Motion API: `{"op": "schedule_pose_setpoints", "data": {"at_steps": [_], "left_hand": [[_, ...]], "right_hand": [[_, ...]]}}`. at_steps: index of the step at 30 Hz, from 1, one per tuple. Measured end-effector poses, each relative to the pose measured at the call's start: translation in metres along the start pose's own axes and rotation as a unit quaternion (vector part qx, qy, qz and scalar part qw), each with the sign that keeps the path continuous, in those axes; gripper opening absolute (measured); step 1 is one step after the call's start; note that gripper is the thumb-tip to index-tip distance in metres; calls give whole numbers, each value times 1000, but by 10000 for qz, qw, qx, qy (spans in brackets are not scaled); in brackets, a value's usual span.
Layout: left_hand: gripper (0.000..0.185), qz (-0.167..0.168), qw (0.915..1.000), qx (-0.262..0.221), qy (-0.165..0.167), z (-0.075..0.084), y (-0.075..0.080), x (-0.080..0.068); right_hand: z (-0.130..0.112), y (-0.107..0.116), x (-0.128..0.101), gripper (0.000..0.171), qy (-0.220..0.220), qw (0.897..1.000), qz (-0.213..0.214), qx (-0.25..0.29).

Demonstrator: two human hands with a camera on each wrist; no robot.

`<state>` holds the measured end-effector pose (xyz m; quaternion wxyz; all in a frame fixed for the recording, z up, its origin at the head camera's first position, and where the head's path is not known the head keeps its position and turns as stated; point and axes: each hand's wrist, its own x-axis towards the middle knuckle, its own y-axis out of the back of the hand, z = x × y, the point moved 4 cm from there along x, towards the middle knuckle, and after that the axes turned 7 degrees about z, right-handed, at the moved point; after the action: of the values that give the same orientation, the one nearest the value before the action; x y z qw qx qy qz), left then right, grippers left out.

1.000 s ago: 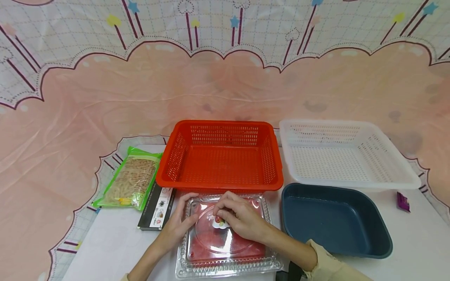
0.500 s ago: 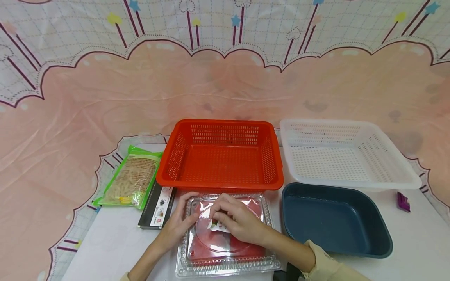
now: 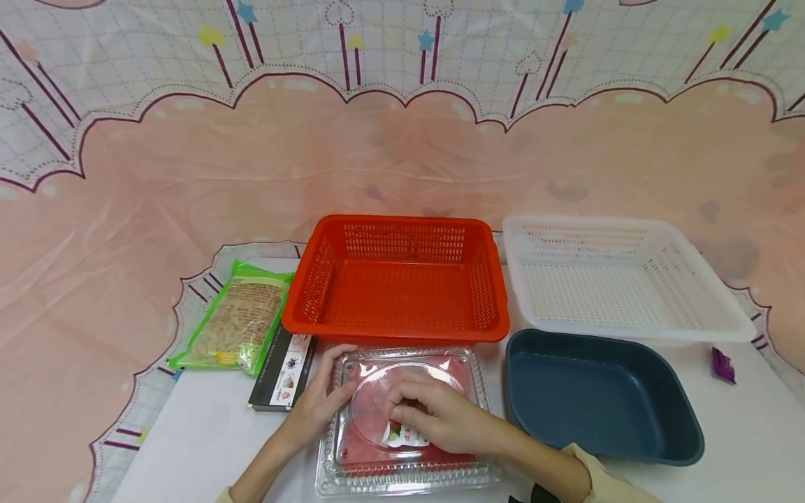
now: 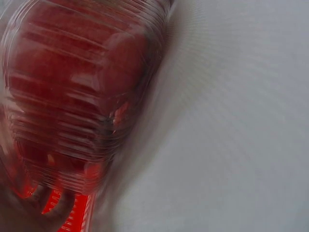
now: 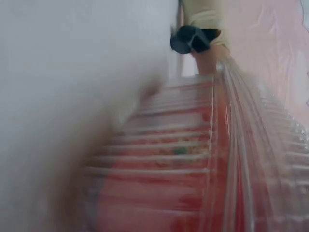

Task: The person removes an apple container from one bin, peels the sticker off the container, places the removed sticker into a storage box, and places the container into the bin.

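A clear plastic food container (image 3: 409, 482) with a ribbed rim and red contents sits in front of the person in the head view. The left hand (image 3: 317, 398) grips its far left corner, the thumb lying on the lid. In the left wrist view, fingers (image 4: 58, 210) bend around the container's end (image 4: 77, 87). The right hand (image 3: 443, 419) is over the middle of the lid and pinches a small white sticker (image 3: 402, 436) with a red and green print. The hand covers part of the sticker. The right wrist view is blurred, showing the container's side (image 5: 164, 159).
A red basket (image 3: 396, 332) stands just behind the container. To the right are a dark blue basin (image 3: 604, 405) and a white basket (image 3: 629, 325). A green-edged packet (image 3: 235, 321) partly covers a black box (image 3: 283, 377) at left. A small purple packet (image 3: 723, 365) lies at far right.
The right hand has drawn the sticker from the middle of the lid toward the person, and more of the sticker shows. The left hand has stayed at the corner.
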<state>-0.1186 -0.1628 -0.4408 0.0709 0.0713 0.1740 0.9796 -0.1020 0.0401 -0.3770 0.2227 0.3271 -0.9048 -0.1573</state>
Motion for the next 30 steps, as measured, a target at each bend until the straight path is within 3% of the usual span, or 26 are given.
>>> {"op": "schedule_pose_setpoints", "data": {"at_steps": [5, 10, 16, 19, 25, 30], "left_hand": [[46, -8, 10000, -49, -17, -1, 1, 0], [46, -46, 9999, -130, -26, -1, 0, 0], [46, -28, 9999, -123, -32, 0, -1, 0], [46, -20, 9999, -128, -18, 0, -1, 0], [46, 37, 10000, -34, -30, -1, 0, 0], [46, 49, 10000, 1, -70, -1, 0, 0]], "right_hand": [[1, 6, -9, 14, -364, 9974, -179, 592], [-3, 23, -16, 11, -460, 9938, -279, 976], [-5, 62, -38, 6, -466, 9975, -9, 533], [-1, 89, -54, 11, -446, 9981, 49, 412], [22, 139, -93, 17, -474, 9982, 276, 249], [45, 156, -117, 18, -567, 9982, 137, 169]]}}
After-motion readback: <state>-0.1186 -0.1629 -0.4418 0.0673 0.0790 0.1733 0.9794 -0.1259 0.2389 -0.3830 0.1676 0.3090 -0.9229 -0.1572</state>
